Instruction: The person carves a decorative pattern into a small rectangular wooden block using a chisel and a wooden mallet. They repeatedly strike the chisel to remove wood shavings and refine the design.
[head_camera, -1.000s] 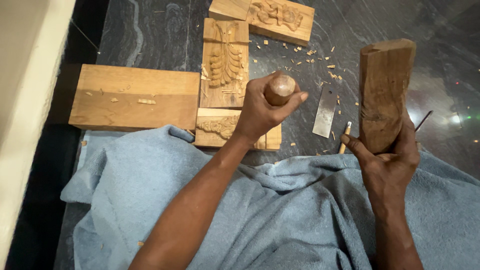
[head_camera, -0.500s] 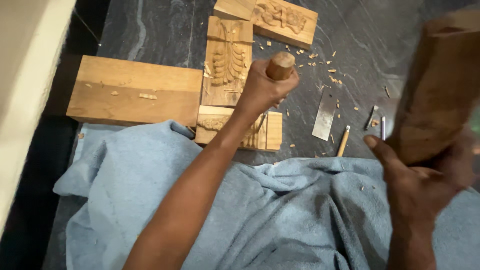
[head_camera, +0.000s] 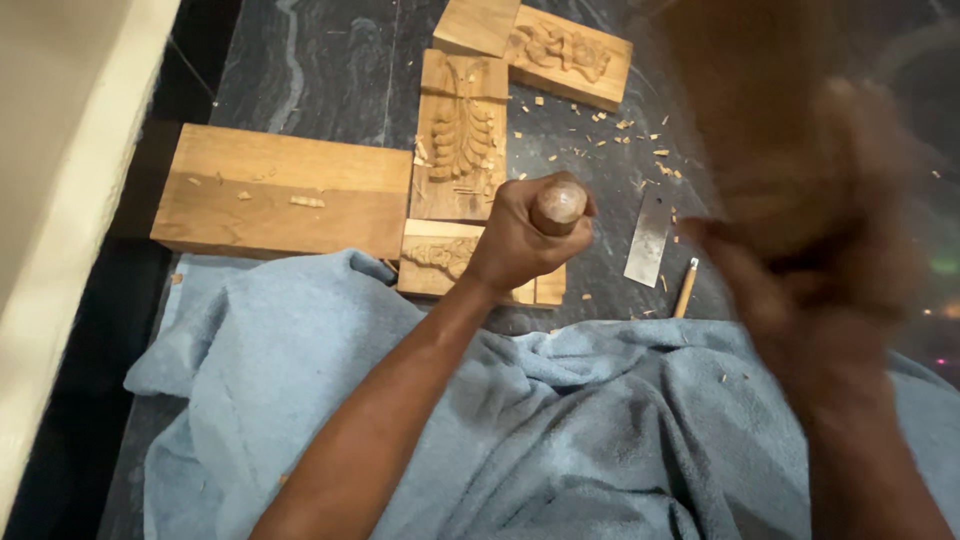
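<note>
Left hand (head_camera: 520, 240) grips chisel handle (head_camera: 558, 206); blurred right hand (head_camera: 800, 300) apparently raised nearby.

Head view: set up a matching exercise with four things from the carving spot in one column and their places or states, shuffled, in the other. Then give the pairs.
Things:
1. left hand
2. right hand
3. flat metal blade
4. plain wooden block

Places or states:
A. lies on the dark stone floor among wood chips
B. blurred with motion, raised with a wooden block
C. gripped round a wooden tool handle over a small carved piece
D. lies left of the carved leaf panel, at the blue cloth's edge

Pairs: 1-C, 2-B, 3-A, 4-D
</note>
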